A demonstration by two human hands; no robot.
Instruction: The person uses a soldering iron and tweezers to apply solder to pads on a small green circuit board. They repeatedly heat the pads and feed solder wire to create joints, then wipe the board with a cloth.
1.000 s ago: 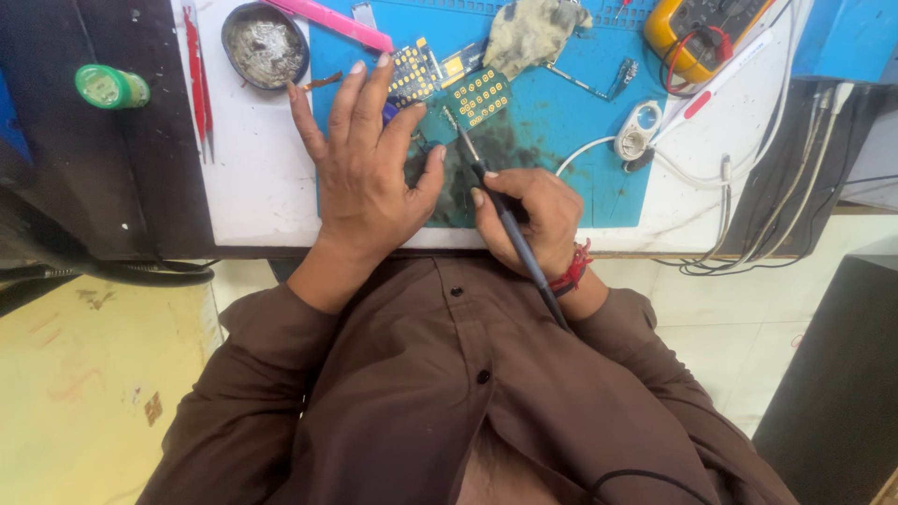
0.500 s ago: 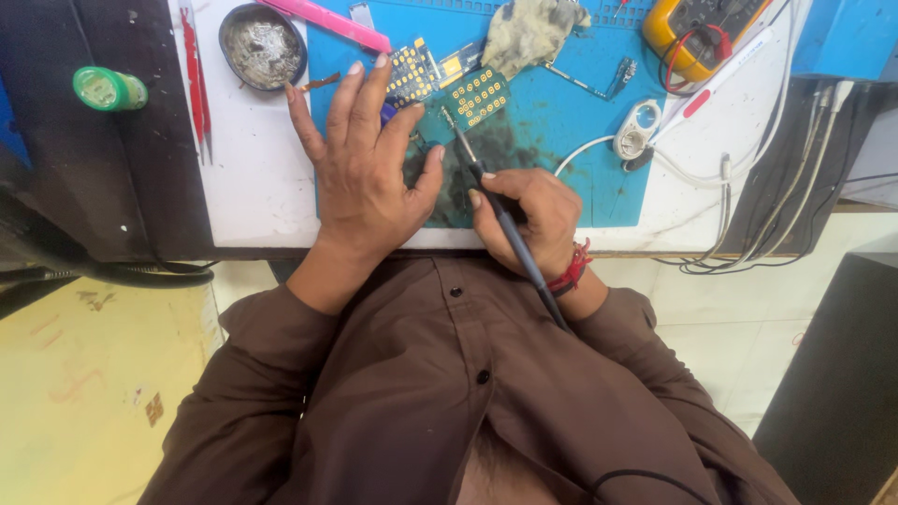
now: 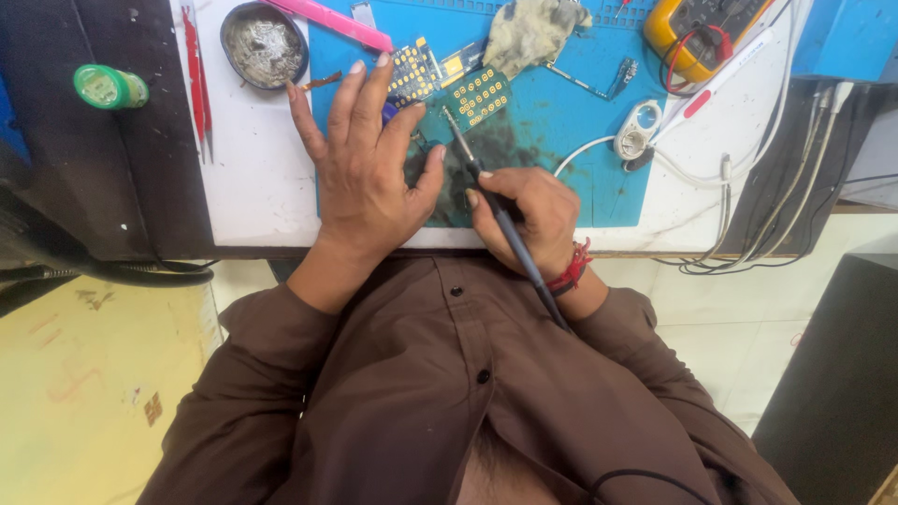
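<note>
Nearest the camera is the person's brown shirt (image 3: 468, 393), buttoned down the middle, its lower part cut off by the bottom edge of the frame. A black cable curls at the lower right, its end out of view.

Above the shirt, at the near edge of the white desk (image 3: 253, 178), the right hand (image 3: 524, 220) has its grip clamped around a soldering iron (image 3: 500, 220), held like a pen. A red thread band circles that wrist. The iron's dark handle runs back across the wrist toward the shirt; its metal tip points up and left, ending just beside the green circuit board (image 3: 477, 93). Whether the tip touches the board is hard to make out.

The left hand (image 3: 369, 168) lies flat on the blue work mat (image 3: 561, 150), fingers spread apart and gripping nothing. Its fingertips reach a second board with yellow pads (image 3: 412, 70), and the palm hides whatever lies under it. The mat between the hands is smeared dark.

Farther off, a round tin of grey residue (image 3: 264, 42) sits near the left hand's fingertips, with a pink tool (image 3: 327, 23) beside it and red tweezers (image 3: 195, 79) to its left. A green-capped bottle (image 3: 110, 87) lies on the dark surface well apart. A crumpled cloth (image 3: 528, 33), a small round white part (image 3: 638, 136) and a yellow multimeter (image 3: 697, 33) stand along the far edge, the meter partly cut off by the top of the frame.
</note>
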